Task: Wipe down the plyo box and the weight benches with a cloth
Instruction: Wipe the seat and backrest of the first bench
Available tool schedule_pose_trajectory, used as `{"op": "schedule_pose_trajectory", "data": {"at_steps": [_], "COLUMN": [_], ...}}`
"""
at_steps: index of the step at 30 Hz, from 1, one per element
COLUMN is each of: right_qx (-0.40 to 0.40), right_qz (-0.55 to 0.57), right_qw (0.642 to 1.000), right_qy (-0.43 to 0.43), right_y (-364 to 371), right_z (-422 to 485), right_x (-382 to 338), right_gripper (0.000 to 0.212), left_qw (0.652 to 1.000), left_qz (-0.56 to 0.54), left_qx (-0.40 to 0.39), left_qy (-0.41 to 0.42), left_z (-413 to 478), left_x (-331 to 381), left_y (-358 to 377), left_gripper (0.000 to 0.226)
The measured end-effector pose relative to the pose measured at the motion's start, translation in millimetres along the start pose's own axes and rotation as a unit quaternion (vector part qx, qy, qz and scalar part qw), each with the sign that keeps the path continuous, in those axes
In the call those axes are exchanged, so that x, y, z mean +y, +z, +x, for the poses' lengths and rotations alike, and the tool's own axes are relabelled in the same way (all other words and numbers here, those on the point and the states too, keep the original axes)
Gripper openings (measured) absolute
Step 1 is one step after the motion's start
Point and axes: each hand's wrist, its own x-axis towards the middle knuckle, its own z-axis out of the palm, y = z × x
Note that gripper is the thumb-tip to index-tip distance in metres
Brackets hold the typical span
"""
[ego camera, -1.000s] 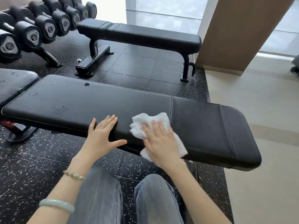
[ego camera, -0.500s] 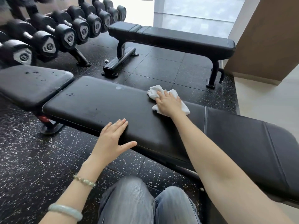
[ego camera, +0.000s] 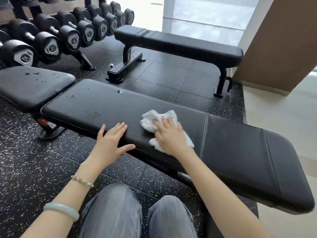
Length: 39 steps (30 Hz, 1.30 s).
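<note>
A black padded weight bench (ego camera: 103, 103) runs across the middle of the head view, with water drops on its left part. A crumpled white cloth (ego camera: 154, 119) lies on the pad near its front edge. My right hand (ego camera: 169, 138) presses flat on the cloth with straight fingers. My left hand (ego camera: 112, 140) rests open on the bench's front edge, just left of the cloth, thumb spread. A second flat bench (ego camera: 188, 45) stands behind. No plyo box is in view.
A separate seat pad (ego camera: 29, 85) with drops on it adjoins the bench at the left. A rack of black dumbbells (ego camera: 68, 35) fills the upper left. A tan pillar (ego camera: 281, 42) stands at the right, beside pale flooring. My knees are below the bench.
My right hand has pulled the cloth back from the pad's far edge toward the near edge. My left hand has stayed on the front edge. The camera has shifted.
</note>
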Motion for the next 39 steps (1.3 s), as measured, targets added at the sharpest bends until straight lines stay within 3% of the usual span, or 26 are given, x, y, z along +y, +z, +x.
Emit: {"op": "schedule_pose_trajectory", "data": {"at_steps": [5, 7, 9, 15, 19, 24, 28, 31, 35, 39], "right_qx": [0.037, 0.024, 0.018, -0.007, -0.01, -0.011, 0.014, 0.016, 0.008, -0.018], "right_qz": [0.01, 0.028, 0.031, 0.041, 0.04, -0.008, 0.025, 0.033, 0.024, -0.008], "right_qw": [0.99, 0.988, 0.991, 0.998, 0.994, 0.998, 0.997, 0.994, 0.994, 0.999], "right_qy": [0.133, 0.149, 0.131, -0.05, -0.1, -0.065, 0.065, 0.106, 0.11, 0.028], "right_y": [-25.7, -31.7, -30.2, -9.9, -5.3, -3.3, -18.9, -24.0, -17.4, -7.9], "right_z": [42.7, 56.5, 68.8, 55.2, 18.2, 13.4, 39.0, 63.0, 104.8, 131.2], "right_x": [71.0, 72.9, 56.2, -41.6, -43.8, 9.9, 37.3, 27.9, -13.2, -75.6], "right_gripper": [0.049, 0.048, 0.048, 0.046, 0.048, 0.044, 0.048, 0.047, 0.049, 0.053], "left_qw": [0.997, 0.994, 0.992, 0.985, 0.988, 0.986, 0.987, 0.988, 0.988, 0.99], "left_qz": [0.037, 0.053, 0.065, 0.088, 0.077, 0.071, 0.066, 0.076, 0.065, 0.038], "left_qx": [-0.062, -0.089, -0.102, -0.135, -0.124, -0.138, -0.142, -0.132, -0.135, -0.109], "left_qy": [-0.015, -0.027, -0.039, -0.058, -0.054, -0.058, -0.047, -0.022, 0.023, 0.078], "left_z": [3.4, 4.4, 4.8, 9.0, 8.1, 6.8, 6.2, 6.3, 6.8, 8.3], "left_x": [9.9, 12.9, 15.9, 21.6, 22.6, 20.9, 18.5, 15.7, 4.6, -8.6], "left_y": [-11.9, -14.9, -17.0, -23.1, -24.4, -26.8, -26.6, -26.8, -26.9, -28.3], "left_gripper": [0.102, 0.089, 0.082, 0.079, 0.073, 0.08, 0.082, 0.083, 0.08, 0.071]}}
